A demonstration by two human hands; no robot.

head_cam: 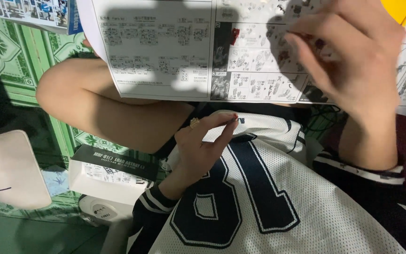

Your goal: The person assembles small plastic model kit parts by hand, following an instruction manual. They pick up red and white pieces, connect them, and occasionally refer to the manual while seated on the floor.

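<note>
Head camera looks down your chest at the instruction sheet (165, 47) spread over your knees, and that sheet is the mark for everything else. Your left hand (200, 146) sits just below its near edge, above the white mesh jersey (269, 202), with thumb and forefinger pinched tight on a tiny dark part (235, 120) whose tip points up toward the sheet's lower border; the piece is too small to tell its shape or which way its long axis runs. Your right hand (353, 61) hovers over the sheet's right half, blurred, fingers curled together near a small reddish bit (316, 43) at the fingertips; you cannot tell whether it is gripped or merely printed beneath them. So the pinched part lies below and to the left of the right fingers, with the sheet's near edge between them, and your left hand is the one on it. A yellow piece (399, 9) shows past the sheet's far right corner. Left of the sheet, on the green patterned floor (29, 56), rests a black-and-white box (111, 171), well apart from both hands.
</note>
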